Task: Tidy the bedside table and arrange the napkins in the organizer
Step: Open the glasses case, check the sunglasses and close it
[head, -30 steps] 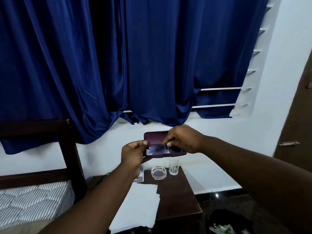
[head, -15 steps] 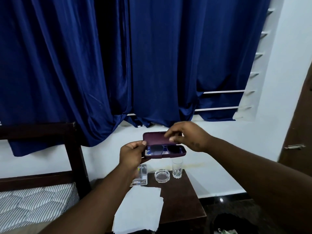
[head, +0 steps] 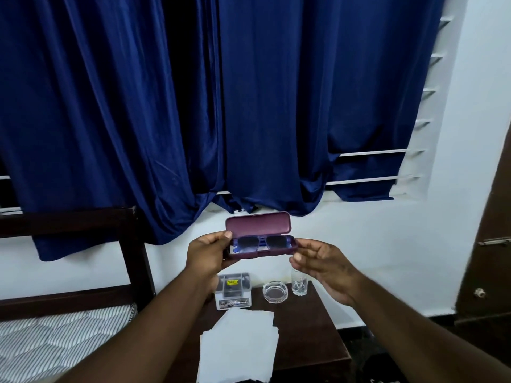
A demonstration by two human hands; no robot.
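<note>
L hand (head: pixel 204 255) grips open specs case (head: pixel 258 230) at L end | R hand (head: pixel 320 261) loose-curled at its R end, hold unclear | case long axis L-R btwn hands | napkins (head: pixel 240 346) on bedside table (head: pixel 309 327) below, nearer L

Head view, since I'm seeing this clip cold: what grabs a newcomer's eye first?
The open maroon glasses case, sunglasses inside, is held mid-frame by the left hand, with the right hand at its right end. Behind hangs a deep blue curtain; below, white napkins lie on the dark bedside table.
</note>
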